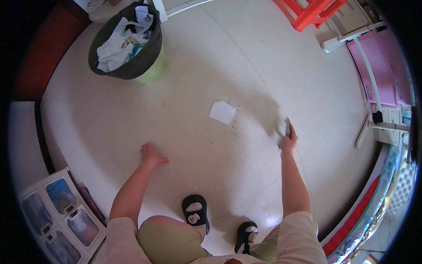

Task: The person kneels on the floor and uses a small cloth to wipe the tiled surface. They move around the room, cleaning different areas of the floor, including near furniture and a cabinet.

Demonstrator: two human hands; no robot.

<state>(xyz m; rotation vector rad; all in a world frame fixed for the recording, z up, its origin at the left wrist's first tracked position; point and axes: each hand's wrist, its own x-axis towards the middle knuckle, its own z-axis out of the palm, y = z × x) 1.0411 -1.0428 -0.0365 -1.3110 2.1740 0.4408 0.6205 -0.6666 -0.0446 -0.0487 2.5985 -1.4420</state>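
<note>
On the pale tiled floor (197, 158) lies a flat white piece of paper or card (223, 112), with crumbs and small bits of debris (234, 130) beside its right edge. My right hand (289, 140), to the right of the paper, grips a small dark object (287, 127); it is blurred and its kind cannot be told. My left hand (152, 156) is held out above the floor at left, fingers partly curled and thumb apart, holding nothing visible. A tiny green scrap (212, 142) lies between the two hands.
A waste bin (151, 71) with a dark liner, full of paper and plastic, stands at upper left. A red plastic stool (306, 16) is at the top right. Drawers (64, 217) stand lower left, a bed edge (356, 214) at right. My feet wear black slippers (194, 211).
</note>
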